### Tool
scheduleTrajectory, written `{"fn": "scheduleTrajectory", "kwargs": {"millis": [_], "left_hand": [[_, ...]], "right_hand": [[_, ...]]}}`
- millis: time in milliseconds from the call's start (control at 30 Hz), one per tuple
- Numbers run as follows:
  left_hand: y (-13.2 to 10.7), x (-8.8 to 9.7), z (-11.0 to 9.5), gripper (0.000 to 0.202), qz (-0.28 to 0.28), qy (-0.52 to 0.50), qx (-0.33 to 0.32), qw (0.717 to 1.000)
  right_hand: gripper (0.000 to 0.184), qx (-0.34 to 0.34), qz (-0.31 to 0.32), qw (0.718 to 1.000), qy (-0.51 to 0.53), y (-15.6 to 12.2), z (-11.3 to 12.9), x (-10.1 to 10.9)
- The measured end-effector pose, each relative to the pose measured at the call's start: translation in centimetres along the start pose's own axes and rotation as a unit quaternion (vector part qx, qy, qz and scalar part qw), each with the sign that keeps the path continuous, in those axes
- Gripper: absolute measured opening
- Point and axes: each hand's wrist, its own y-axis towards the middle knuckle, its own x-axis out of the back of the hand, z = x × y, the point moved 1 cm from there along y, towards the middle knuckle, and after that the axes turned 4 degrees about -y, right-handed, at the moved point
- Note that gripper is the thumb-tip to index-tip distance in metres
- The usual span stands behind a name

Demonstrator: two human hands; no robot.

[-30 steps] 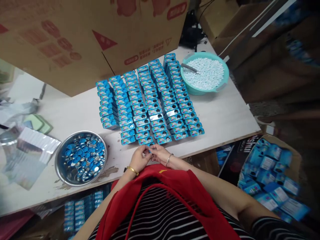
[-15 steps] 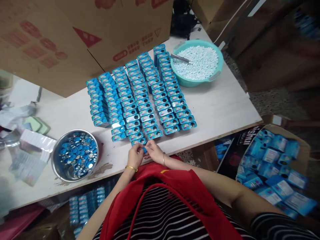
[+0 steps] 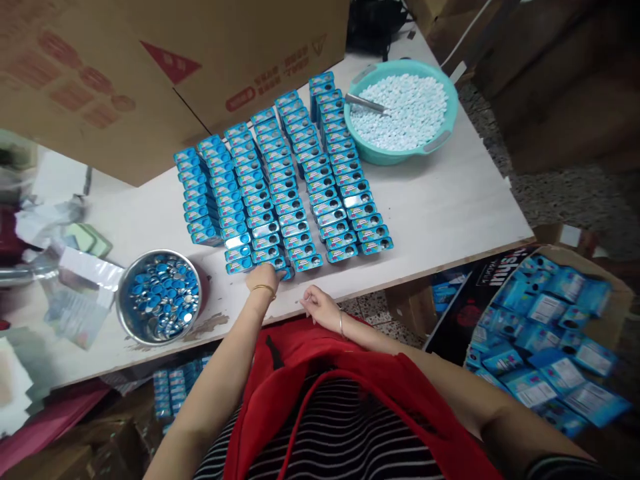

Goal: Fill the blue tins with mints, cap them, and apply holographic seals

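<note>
My left hand [image 3: 263, 279] bends down over the front end of a row of small blue tins [image 3: 279, 216]. Its curled fingers cover part of the front tin [image 3: 286, 273], and whatever lies under the fingertips is hidden. Apart from it, just above the table's front edge, my right hand [image 3: 321, 308] has its fingers drawn together; I cannot make out anything between them. The tins stand upright in several rows. Blue caps close the round holes in the left rows, while dark round holes show in the rows to the right.
A steel bowl [image 3: 121, 313] of blue and silver caps stands left. At the back right, a turquoise basin [image 3: 395, 157] holds pale pellets and a metal scoop [image 3: 367, 103]. A large carton [image 3: 115, 87] stands behind the tins. A box of blue packs [image 3: 545, 310] sits lower right.
My hands, which were together over a small blue piece, have parted. The left moved up and left onto the front tin; the right moved slightly right. The view has shifted a little.
</note>
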Motion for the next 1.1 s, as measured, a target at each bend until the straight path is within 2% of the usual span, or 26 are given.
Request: {"fn": "scheduleTrajectory", "kwargs": {"millis": [167, 233, 267, 300, 367, 433, 500, 567, 633, 733, 800, 867, 967, 1067, 1100], "left_hand": [[-1.1, -1.1, 0.2, 0.038, -0.020, -0.014, -0.022, 0.999], [-1.8, -1.7, 1.9, 0.037, -0.036, -0.056, -0.042, 0.997], [-2.2, -1.9, 3.4, 0.036, -0.054, -0.093, -0.054, 0.993], [-2.6, -2.1, 5.4, 0.034, -0.079, -0.140, -0.065, 0.985], [-3.4, -2.5, 10.8, 0.029, -0.155, -0.235, -0.061, 0.958], [-4.2, -2.8, 17.6, 0.026, -0.237, -0.296, -0.004, 0.925], [-4.7, -3.4, 24.3, 0.034, -0.280, -0.320, 0.086, 0.901], [-4.9, -4.2, 29.8, 0.039, -0.277, -0.335, 0.147, 0.889], [-4.7, -5.3, 33.2, 0.038, -0.256, -0.362, 0.172, 0.880], [-4.5, -7.2, 34.9, 0.033, -0.233, -0.415, 0.168, 0.863], [-4.7, -8.2, 34.6, 0.030, -0.230, -0.429, 0.149, 0.861], [-5.0, -9.0, 34.0, 0.027, -0.225, -0.424, 0.112, 0.870], [-5.3, -9.7, 33.4, 0.023, -0.203, -0.417, 0.060, 0.884], [-5.1, -10.3, 33.6, 0.019, -0.196, -0.452, 0.035, 0.870], [-5.1, -10.5, 33.7, 0.018, -0.197, -0.468, 0.031, 0.861]], "right_hand": [[0.014, 0.038, 0.036, 0.997, -0.064, -0.4, 0.8, -1.5], [0.014, 0.052, 0.047, 0.995, -0.070, 0.1, 1.5, -2.6], [0.013, 0.058, 0.052, 0.995, -0.067, 0.5, 2.0, -3.3], [0.014, 0.063, 0.056, 0.995, -0.061, 1.0, 2.6, -4.2], [0.016, 0.080, 0.054, 0.994, -0.057, 2.4, 4.5, -7.0], [0.019, 0.123, 0.056, 0.987, -0.082, 4.3, 7.2, -10.9], [0.025, 0.196, 0.093, 0.963, -0.158, 6.5, 10.2, -16.0], [0.035, 0.267, 0.153, 0.905, -0.292, 8.9, 12.5, -21.5], [0.050, 0.284, 0.197, 0.816, -0.463, 11.4, 13.3, -26.4], [0.073, 0.235, 0.227, 0.684, -0.652, 14.2, 11.8, -31.0], [0.083, 0.214, 0.231, 0.632, -0.709, 15.3, 10.0, -32.3], [0.079, 0.222, 0.222, 0.615, -0.724, 15.8, 8.6, -32.8], [0.058, 0.238, 0.219, 0.612, -0.722, 16.6, 7.8, -33.4], [0.042, 0.224, 0.252, 0.605, -0.722, 17.7, 8.1, -34.2], [0.040, 0.218, 0.260, 0.615, -0.712, 18.0, 8.3, -34.5]]}}
